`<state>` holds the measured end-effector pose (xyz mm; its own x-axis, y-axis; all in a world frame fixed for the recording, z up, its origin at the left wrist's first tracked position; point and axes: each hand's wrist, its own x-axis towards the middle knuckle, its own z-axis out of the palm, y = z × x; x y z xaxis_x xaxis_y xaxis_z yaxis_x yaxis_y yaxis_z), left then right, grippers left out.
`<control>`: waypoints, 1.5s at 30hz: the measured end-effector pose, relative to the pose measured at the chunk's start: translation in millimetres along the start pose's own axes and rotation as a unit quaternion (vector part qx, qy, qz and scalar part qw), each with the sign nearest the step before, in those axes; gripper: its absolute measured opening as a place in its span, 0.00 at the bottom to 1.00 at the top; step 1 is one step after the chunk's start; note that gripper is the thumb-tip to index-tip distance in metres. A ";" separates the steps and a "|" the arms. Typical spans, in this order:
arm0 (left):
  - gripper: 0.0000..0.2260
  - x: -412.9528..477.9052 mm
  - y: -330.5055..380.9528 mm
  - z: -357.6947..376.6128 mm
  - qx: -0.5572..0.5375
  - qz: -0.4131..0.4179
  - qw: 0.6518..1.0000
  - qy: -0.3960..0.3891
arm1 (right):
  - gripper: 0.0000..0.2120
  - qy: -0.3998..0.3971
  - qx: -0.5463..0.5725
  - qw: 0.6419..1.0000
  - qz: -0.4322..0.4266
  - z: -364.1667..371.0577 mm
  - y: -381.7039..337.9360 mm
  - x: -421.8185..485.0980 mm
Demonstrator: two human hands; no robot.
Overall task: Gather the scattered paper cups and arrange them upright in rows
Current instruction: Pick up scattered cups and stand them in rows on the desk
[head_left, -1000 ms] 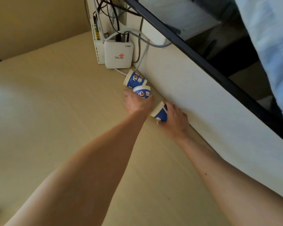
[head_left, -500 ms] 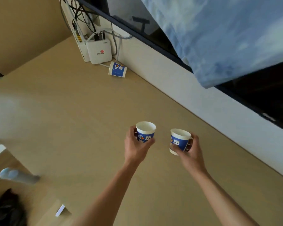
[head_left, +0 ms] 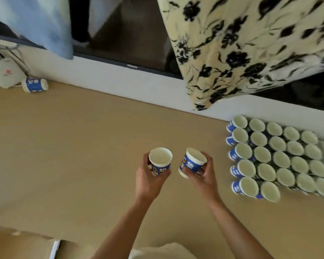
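My left hand (head_left: 148,181) grips a blue-and-white paper cup (head_left: 160,161), held upright above the tan surface (head_left: 73,146). My right hand (head_left: 204,176) holds a second blue-and-white cup (head_left: 192,162), tilted slightly to the right. To the right, several upright cups stand packed in rows (head_left: 277,157) against the white wall base. One more cup (head_left: 35,85) lies on its side at the far left, beside a white router (head_left: 5,75).
A floral cream-and-black cloth (head_left: 251,43) hangs over the window ledge above the rows. A pale blue cloth (head_left: 37,25) hangs at the upper left. Cables run behind the router. A white ledge (head_left: 120,81) borders the far side of the surface.
Both hands lifted a cup each from beside the router and carried them right. The view swung right, bringing the rows of upright cups into sight.
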<state>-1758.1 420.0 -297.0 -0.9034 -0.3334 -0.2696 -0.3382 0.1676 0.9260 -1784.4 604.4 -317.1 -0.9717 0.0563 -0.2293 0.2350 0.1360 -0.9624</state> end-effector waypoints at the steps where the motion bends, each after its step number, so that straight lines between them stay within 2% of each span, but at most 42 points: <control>1: 0.26 -9.9 5.3 19.7 0.005 0.007 1.000 -0.010 | 0.34 0.019 0.014 1.000 -0.005 -22.9 2.0 -5.7; 6: 0.26 -59.5 25.3 113.0 0.016 0.027 0.997 -0.068 | 0.32 0.072 0.059 0.996 0.000 -125.5 16.3 -29.8; 12: 0.27 -125.5 51.2 223.4 0.038 0.077 0.987 -0.136 | 0.34 0.143 0.029 0.989 -0.039 -242.9 36.1 -64.9; 19: 0.28 -166.7 54.7 285.4 0.056 0.082 0.976 -0.195 | 0.33 0.252 0.006 0.967 -0.014 -314.5 77.9 -79.9; 23: 0.28 -174.9 57.2 298.7 0.067 0.101 0.973 -0.198 | 0.32 0.286 -0.022 0.958 0.030 -339.3 107.6 -66.6; 28: 0.28 -179.5 58.8 295.3 0.073 0.109 0.975 -0.177 | 0.32 0.270 -0.063 0.959 0.061 -351.4 137.5 -42.5; 34: 0.26 -184.9 52.8 286.3 0.087 0.093 0.981 -0.150 | 0.33 0.249 -0.116 0.959 0.066 -353.1 154.4 -23.1; 45: 0.27 -195.4 43.5 287.3 0.111 0.084 0.979 -0.147 | 0.33 0.248 -0.112 0.961 0.047 -358.1 156.1 -7.9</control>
<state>-1671.9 759.0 -279.9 -0.9769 -0.0088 -0.2134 -0.1986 0.4050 0.8925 -1731.7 979.4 -413.4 -0.8281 0.5364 -0.1625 0.3748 0.3144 -0.8722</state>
